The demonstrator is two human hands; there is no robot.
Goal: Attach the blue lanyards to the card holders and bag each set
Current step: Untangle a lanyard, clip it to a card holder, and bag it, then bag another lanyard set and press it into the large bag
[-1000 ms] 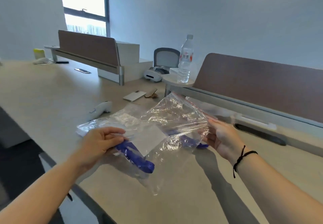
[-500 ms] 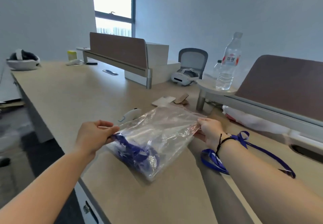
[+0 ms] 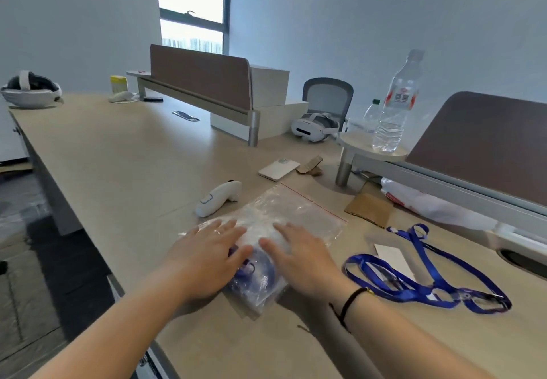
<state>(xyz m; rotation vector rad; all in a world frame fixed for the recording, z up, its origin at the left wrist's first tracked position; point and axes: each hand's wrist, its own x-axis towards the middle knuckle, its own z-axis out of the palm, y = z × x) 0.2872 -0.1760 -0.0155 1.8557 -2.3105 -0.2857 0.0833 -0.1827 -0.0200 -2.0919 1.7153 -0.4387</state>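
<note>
Currently I log both hands flat, fingers spread, palms pressing the bag (image 3: 284, 216): left hand (image 3: 207, 257) on its near-left part, right hand (image 3: 302, 256) on its near-right. Bag lies on the desk (image 3: 118, 165), long axis running away toward its red-lined mouth at far right; blue lanyard (image 3: 257, 272) bunched inside, between my palms. Next set, loose lanyards (image 3: 429, 278) with card holder (image 3: 390, 257), lies to the right, nearer my right hand. White controller (image 3: 217, 198) just beyond-left; cardboard piece (image 3: 370, 208) beyond-right; nothing blocks.
</note>
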